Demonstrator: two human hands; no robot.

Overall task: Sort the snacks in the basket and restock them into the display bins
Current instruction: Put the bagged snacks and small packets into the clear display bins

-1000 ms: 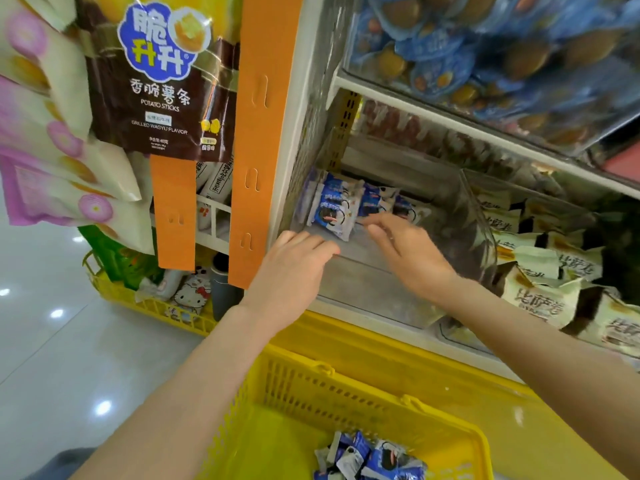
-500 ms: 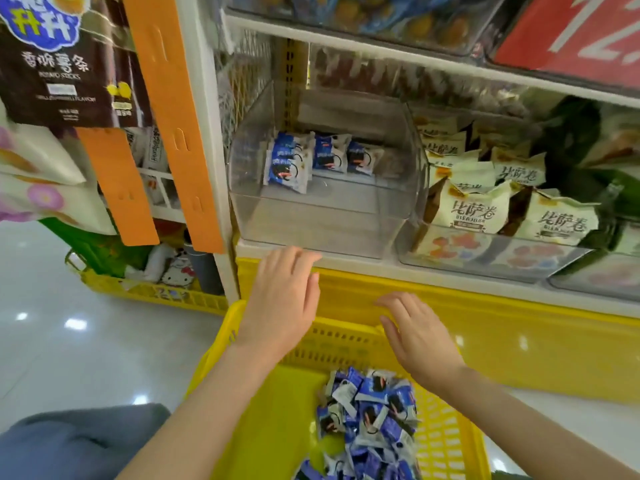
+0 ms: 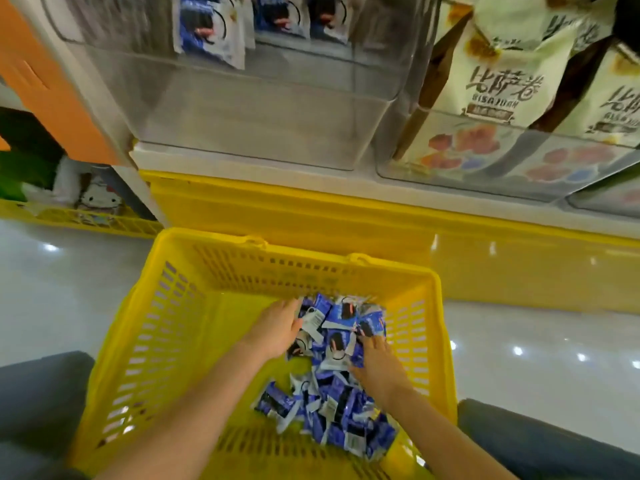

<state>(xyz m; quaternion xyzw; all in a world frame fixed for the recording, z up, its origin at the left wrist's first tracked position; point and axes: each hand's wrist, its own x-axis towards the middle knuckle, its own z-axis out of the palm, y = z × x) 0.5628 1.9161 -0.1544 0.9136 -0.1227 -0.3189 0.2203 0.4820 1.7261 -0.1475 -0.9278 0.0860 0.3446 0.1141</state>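
Both my hands are down in the yellow basket; my left hand is open, fingers straight against the left edge of the blue snack packets; my right hand lies spread on top of the heap. Above, the clear display bin holds a few matching packets at its back (cream bags fill the bin beside it).

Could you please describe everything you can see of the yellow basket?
The yellow basket looks like glossy plastic, rectangular, with slotted walls and two lugs on its far rim. It sits upright before the shelf, holding a pile of blue-and-white snack packets. The left hand and right hand rest on them.
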